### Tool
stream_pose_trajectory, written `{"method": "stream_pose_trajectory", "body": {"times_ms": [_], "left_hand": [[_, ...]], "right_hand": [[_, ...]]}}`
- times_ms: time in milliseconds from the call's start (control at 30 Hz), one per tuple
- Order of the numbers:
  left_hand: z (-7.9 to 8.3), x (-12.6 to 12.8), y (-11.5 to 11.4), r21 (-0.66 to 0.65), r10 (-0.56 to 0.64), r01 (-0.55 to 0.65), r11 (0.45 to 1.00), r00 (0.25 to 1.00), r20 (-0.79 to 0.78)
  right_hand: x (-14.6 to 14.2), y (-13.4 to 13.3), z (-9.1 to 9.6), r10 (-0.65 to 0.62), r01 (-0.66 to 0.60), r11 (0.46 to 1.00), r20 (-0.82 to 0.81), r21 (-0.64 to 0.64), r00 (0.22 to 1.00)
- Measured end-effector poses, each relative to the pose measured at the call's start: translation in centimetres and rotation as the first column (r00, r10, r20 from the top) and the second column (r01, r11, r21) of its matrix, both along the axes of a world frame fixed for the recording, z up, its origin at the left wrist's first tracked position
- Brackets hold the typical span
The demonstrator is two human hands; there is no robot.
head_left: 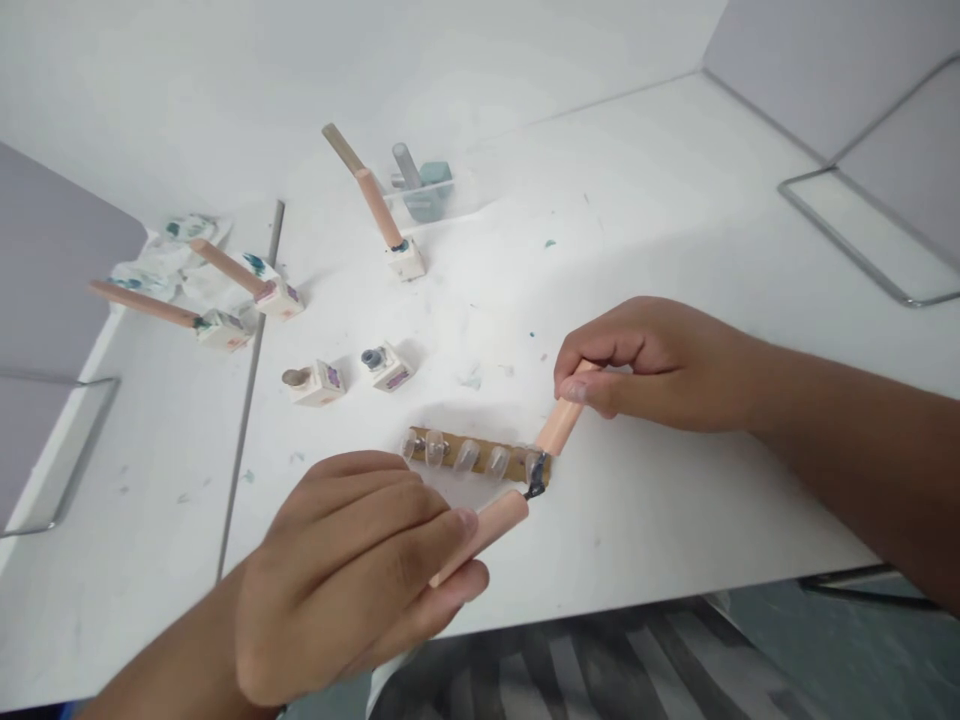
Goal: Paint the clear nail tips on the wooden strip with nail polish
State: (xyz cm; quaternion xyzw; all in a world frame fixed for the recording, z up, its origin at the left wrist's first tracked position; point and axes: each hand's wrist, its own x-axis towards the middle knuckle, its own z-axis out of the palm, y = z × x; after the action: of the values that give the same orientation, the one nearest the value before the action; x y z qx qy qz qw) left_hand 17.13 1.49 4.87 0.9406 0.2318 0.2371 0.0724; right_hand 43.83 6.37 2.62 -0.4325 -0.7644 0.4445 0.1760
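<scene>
My left hand (352, 570) is closed round the peach handle of a nail polish brush (495, 527). In my right hand (652, 365) a second peach-handled nail polish brush (561, 424) is pinched between thumb and fingers. The dark, polish-coated tips of both brushes meet at the right end of a brown strip (450, 449). Several transparent false nails (466, 456) stand in a row along that strip; the rightmost is partly hidden by the dark tips. Two uncapped white polish bottles, one with a brownish neck (319, 384) and one with a grey neck (388, 368), stand behind.
Capped white bottles with peach handles stand further back (406, 260) and at left (279, 298). A transparent tray (469, 195) holds teal and grey bottles. Stained crumpled tissues (161, 265) lie at far left. A grey seam (251, 400) crosses the white table.
</scene>
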Motion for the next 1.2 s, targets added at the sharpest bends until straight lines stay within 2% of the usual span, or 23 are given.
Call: {"method": "stream_pose_trajectory", "body": {"times_ms": [133,267,333,400,467,567,733,833,900,1000,1100,1200], "left_hand": [[0.3,0.0,-0.4,-0.009,0.032,-0.033,0.999,0.999,-0.022],[0.3,-0.2,-1.7,-0.102,0.147,-0.152,0.983,0.988,-0.056],[0.2,-0.2,-1.8,-0.097,0.168,-0.173,0.980,0.984,-0.062],[0.0,0.0,-1.4,-0.060,0.153,-0.156,0.986,0.987,-0.057],[0.0,0.1,-0.8,-0.008,0.071,-0.071,0.997,0.997,-0.029],[0.1,0.2,-0.4,0.010,0.002,-0.002,1.000,1.000,-0.018],[0.6,-0.2,-1.7,-0.136,0.145,-0.150,0.979,0.988,-0.045],[0.5,-0.3,-1.9,-0.120,0.178,-0.183,0.976,0.983,-0.052],[0.4,-0.2,-1.5,-0.084,0.150,-0.154,0.984,0.987,-0.058],[0.2,-0.1,-0.5,-0.028,0.036,-0.037,0.999,0.999,-0.033],[-0.1,-0.3,0.1,-0.038,-0.004,0.004,0.999,1.000,0.004],[-0.4,-0.9,0.1,-0.062,-0.005,0.008,0.998,0.999,0.039]], "right_hand": [[0.3,0.2,0.2,-0.066,0.066,0.998,-0.021,0.005,0.998],[0.3,0.1,0.3,-0.058,0.056,0.998,-0.091,-0.030,0.994],[0.3,0.0,0.1,-0.033,0.030,0.999,-0.088,-0.032,0.996],[0.2,0.1,-0.1,0.000,-0.001,1.000,-0.065,-0.008,0.998],[0.2,0.2,-0.2,0.024,-0.022,0.999,-0.043,0.031,0.999],[0.4,0.4,-0.3,-0.001,0.004,0.998,-0.047,0.062,0.999],[0.6,0.3,-0.3,0.025,-0.025,1.000,-0.109,0.003,0.994],[0.4,0.1,-0.5,0.052,-0.050,0.999,-0.105,0.022,0.993],[0.2,0.1,-0.6,0.079,-0.075,0.996,-0.081,0.052,0.994],[0.2,0.2,-0.6,0.055,-0.051,0.995,-0.046,0.088,0.997],[0.4,0.3,-0.2,-0.026,0.029,0.998,-0.058,0.056,0.998],[0.4,0.1,0.0,-0.050,0.052,0.998,-0.113,0.017,0.992]]}}
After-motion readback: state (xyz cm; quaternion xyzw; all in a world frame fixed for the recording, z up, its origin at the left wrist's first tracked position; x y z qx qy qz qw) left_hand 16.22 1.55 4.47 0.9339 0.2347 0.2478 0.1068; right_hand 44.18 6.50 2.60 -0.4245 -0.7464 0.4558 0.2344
